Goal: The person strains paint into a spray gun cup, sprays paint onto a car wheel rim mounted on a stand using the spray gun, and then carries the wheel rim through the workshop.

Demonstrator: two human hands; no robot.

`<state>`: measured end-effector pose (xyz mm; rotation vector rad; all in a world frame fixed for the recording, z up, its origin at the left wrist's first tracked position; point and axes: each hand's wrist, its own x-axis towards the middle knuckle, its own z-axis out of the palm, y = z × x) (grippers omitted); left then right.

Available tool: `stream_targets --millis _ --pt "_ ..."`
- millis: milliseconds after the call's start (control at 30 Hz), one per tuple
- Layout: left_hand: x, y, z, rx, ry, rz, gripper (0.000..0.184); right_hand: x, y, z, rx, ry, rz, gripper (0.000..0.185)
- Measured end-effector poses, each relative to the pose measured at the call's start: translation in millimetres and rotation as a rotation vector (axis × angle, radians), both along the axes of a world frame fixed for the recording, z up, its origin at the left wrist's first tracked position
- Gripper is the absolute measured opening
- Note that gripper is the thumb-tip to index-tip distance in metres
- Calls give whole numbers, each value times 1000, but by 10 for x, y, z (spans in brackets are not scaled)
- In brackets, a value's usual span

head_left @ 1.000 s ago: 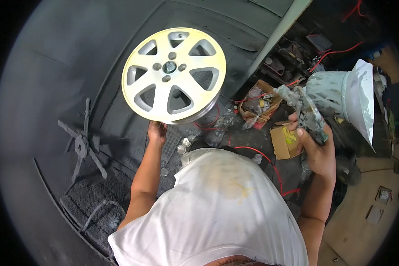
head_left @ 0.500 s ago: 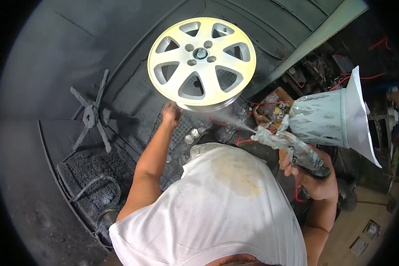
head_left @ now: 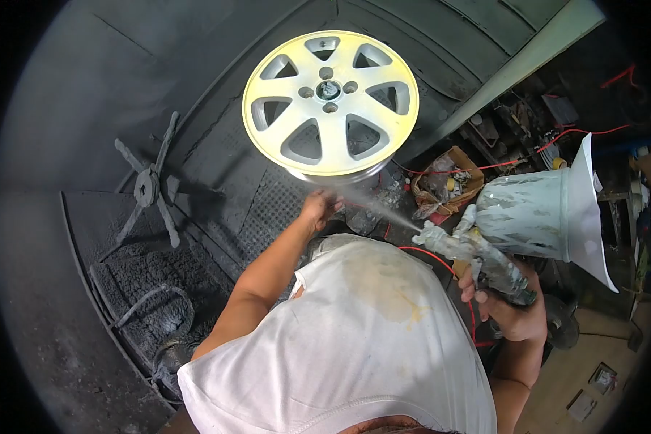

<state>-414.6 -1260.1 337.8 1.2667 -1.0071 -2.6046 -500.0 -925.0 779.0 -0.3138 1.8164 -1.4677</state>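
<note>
While the right hand (head_left: 513, 311) keeps to one side, its fingers curled closed around the spray gun (head_left: 477, 257), pale mist (head_left: 387, 210) streams from the nozzle toward the left hand (head_left: 320, 210). Just above the left fingers in the view is the wheel (head_left: 330, 105), face up and slightly tilted, yellowish at its rim and silvery across the spokes. Those fingers are partly curled near its lower edge; whether they touch or grip anything cannot be told. Well apart from the right fingers, the wheel lies across from the gun's large cup (head_left: 524, 213), with an open carton (head_left: 448, 184) between.
</note>
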Motion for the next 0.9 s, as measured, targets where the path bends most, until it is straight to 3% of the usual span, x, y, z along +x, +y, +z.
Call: stream_targets --millis 100,167,267,300,433,533,633,800,867,900 --pt "-17 82 166 47 -31 82 27 29 8 -101 -31 93 51 60" --pt "24 -125 -33 34 2 145 28 3 24 -119 -19 257 40 60" --pt "56 -573 -13 -33 -37 335 26 -43 121 -120 -12 221 -33 58" --pt "48 -654 302 -94 -52 321 25 -44 118 -109 -10 222 -32 58" --pt "24 -924 256 -163 -144 343 25 -68 69 -25 10 213 -89 54" --pt "17 -630 154 -146 -163 335 20 -58 36 -19 -47 225 -10 53" --pt "-32 -287 33 -82 -126 380 21 15 -48 15 -9 245 -53 38" --pt "-211 292 157 61 10 430 22 61 57 -31 -40 123 35 60" --pt "-210 348 67 86 -13 130 25 77 17 -11 -36 103 46 59" --pt "-199 347 14 87 -13 133 25 82 3 -5 -35 81 52 58"
